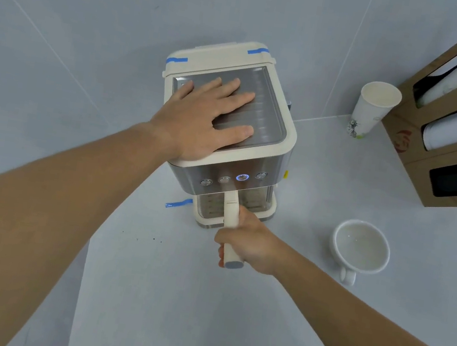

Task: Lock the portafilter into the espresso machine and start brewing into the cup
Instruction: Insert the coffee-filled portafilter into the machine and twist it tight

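Observation:
A cream and steel espresso machine (268, 137) stands on the grey counter, seen from above. My left hand (206, 116) lies flat, fingers spread, on its ribbed metal top. My right hand (248, 247) is closed around the cream handle of the portafilter (231, 211), which points straight out from under the machine's front, over the drip tray. The portafilter's basket end is hidden beneath the machine. One of the front buttons (242, 177) glows blue. A white ceramic cup (360, 247) sits empty on the counter to the right, apart from the machine.
A tall paper cup (371, 111) stands at the back right by the wall. A cardboard dispenser (454, 123) with stacked cups and lids fills the right edge. Blue tape strips (178, 204) mark the machine and counter. The counter's front edge runs lower left.

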The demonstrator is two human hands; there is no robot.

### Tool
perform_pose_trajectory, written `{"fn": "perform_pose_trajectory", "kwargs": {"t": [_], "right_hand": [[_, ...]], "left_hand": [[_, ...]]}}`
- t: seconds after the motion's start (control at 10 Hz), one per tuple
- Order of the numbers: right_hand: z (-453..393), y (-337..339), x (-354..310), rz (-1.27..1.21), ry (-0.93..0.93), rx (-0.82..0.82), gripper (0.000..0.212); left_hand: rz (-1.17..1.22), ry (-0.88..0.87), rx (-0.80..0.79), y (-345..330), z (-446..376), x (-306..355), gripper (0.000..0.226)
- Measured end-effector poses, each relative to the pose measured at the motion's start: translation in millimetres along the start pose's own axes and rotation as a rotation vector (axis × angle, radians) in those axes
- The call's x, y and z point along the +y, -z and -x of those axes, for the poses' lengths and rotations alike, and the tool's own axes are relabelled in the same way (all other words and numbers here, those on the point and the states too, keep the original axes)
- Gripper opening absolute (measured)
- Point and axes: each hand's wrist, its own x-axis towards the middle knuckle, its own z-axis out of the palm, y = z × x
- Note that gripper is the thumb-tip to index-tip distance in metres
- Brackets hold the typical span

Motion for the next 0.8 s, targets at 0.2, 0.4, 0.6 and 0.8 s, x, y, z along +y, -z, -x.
{"fn": "perform_pose_trajectory", "kwargs": {"t": [0.2,0.4,0.6,0.8], "right_hand": [[1.5,9.3,-4.2,0.034,-0.027,-0.054,0.034],[5.0,13.6,-7.4,0.037,-0.049,-0.086,0.036],[5.6,13.0,-3.6,-0.028,-0.076,-0.071,0.036],[15.7,14.2,2.7,-0.102,-0.04,-0.047,0.012]], "left_hand": [[0.001,0.0,-0.012,2.2,-2.3,-3.2,0.068],[0.017,0.003,0.003,1.2,-1.9,-2.9,0.068],[0.015,0.0,0.001,0.6,-2.3,-4.4,0.07],[-0.009,-0.007,0.006,-0.6,-2.8,-4.3,0.071]]}}
